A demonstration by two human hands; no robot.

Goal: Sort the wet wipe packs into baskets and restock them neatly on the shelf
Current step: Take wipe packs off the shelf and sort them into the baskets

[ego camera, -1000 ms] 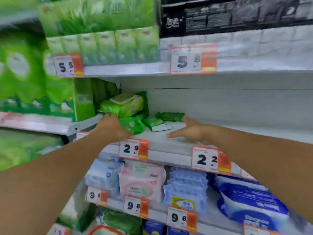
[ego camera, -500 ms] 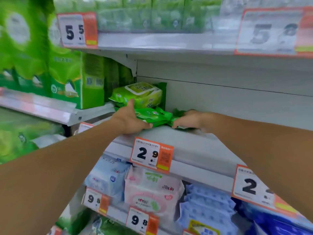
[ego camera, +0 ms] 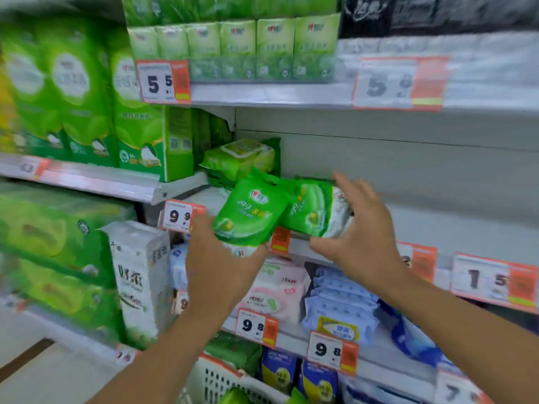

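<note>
I see the left hand (ego camera: 221,266) gripping a green wet wipe pack (ego camera: 250,212) from below. The right hand (ego camera: 361,228) clasps a second green pack (ego camera: 315,209) between thumb and fingers. Both packs are held off the shelf (ego camera: 437,228), touching each other. A white basket (ego camera: 215,377) sits below the hands.
</note>
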